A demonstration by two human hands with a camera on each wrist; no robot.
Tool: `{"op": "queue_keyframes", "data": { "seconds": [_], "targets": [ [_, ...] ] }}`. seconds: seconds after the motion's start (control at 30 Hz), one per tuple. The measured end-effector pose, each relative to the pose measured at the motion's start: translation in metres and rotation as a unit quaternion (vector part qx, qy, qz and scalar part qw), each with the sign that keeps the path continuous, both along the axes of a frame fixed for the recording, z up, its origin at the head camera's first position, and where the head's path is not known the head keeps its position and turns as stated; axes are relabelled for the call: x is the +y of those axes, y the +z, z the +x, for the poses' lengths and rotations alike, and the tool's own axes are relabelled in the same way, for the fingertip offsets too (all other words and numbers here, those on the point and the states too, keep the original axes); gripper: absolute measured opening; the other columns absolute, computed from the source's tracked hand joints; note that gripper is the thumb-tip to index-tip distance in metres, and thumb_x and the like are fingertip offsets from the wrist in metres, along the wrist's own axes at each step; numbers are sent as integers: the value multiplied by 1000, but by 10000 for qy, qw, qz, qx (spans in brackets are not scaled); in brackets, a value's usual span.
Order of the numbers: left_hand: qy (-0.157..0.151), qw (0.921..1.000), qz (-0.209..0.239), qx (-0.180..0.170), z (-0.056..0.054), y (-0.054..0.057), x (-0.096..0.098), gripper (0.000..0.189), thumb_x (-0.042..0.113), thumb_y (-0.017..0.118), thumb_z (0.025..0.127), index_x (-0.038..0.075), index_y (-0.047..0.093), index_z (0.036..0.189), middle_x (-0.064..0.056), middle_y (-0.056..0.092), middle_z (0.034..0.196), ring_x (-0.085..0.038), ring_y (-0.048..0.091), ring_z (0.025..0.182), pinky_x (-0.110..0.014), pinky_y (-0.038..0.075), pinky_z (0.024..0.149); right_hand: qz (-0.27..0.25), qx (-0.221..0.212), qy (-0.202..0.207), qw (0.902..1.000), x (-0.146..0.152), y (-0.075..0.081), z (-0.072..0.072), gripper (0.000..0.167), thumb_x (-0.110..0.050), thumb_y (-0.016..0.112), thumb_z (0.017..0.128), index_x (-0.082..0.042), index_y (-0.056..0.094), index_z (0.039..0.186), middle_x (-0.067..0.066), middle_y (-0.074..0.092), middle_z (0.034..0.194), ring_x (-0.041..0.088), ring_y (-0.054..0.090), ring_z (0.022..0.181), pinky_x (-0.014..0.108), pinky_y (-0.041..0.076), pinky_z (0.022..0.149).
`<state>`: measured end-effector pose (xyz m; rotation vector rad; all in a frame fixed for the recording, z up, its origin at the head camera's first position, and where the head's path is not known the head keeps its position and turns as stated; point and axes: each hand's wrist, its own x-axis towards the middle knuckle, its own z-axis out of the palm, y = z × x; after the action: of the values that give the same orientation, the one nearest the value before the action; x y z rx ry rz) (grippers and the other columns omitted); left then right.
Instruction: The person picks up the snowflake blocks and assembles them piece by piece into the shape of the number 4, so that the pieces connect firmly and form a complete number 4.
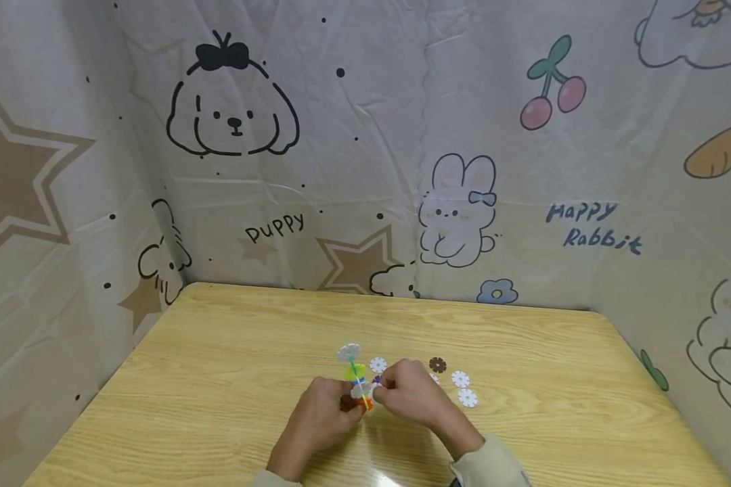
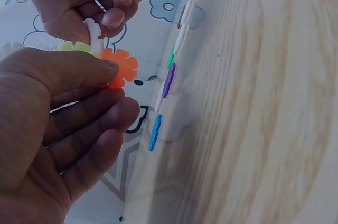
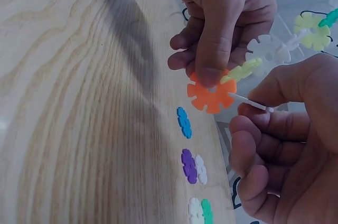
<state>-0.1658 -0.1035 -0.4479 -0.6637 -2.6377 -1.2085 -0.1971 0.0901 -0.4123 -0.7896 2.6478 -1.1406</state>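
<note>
My left hand (image 1: 324, 414) pinches an orange notched plastic disc (image 3: 211, 100) between thumb and fingers. The disc ends a chain of slotted pieces: a yellow-green disc (image 3: 243, 70), a clear whitish disc (image 3: 268, 49), another yellow-green one (image 3: 312, 31) and a green one (image 3: 330, 19), with a white disc (image 1: 348, 351) at the far end. My right hand (image 1: 415, 394) pinches a white disc (image 3: 251, 101), edge-on in the right wrist view, by its outer side. Its inner edge meets the orange disc's rim. Both hands are over the table's near half.
Loose discs lie flat on the wooden table (image 1: 219, 352) beyond and right of my hands: brown (image 1: 437, 365), several white ones (image 1: 460, 379), and blue (image 3: 184, 122), purple (image 3: 188, 166) and green (image 3: 207, 211). A printed cloth (image 1: 353, 169) hangs around the table's back and sides.
</note>
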Motion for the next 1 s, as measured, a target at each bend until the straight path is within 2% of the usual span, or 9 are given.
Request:
{"op": "queue_keyframes", "data": {
  "seconds": [0.33,0.57,0.77,1.0],
  "targets": [
    [-188,9993,289,123,-3,-5,3,7,-4,74,83,-1,74,76,0,70,70,1,62,62,-15,50,55,-281,85,105,9995,2,-1,-1,36,-3,59,81,-18,43,52,-14,37,46,-1,29,41,19,26,43],
    [19,9984,218,515,0,-6,4,11,-3,77,80,2,72,71,0,69,66,1,60,59,-15,48,52,-425,122,98,9990,0,-2,-1,34,-2,60,81,-16,48,52,-14,41,48,-1,33,42,19,28,43],
    [68,9973,261,686,2,-6,5,8,-5,75,78,0,72,72,-2,69,66,1,60,59,-13,48,52,-431,222,96,9988,-1,-1,1,32,-2,61,82,-12,54,53,-14,44,48,-1,35,41,19,29,42],
    [67,9969,285,731,1,-6,6,9,-5,75,77,0,72,72,-1,69,65,1,59,59,-13,48,52,-297,486,152,9983,-4,1,1,34,1,59,78,-16,48,51,-15,37,46,-3,29,41,19,26,42]
  ]
}}
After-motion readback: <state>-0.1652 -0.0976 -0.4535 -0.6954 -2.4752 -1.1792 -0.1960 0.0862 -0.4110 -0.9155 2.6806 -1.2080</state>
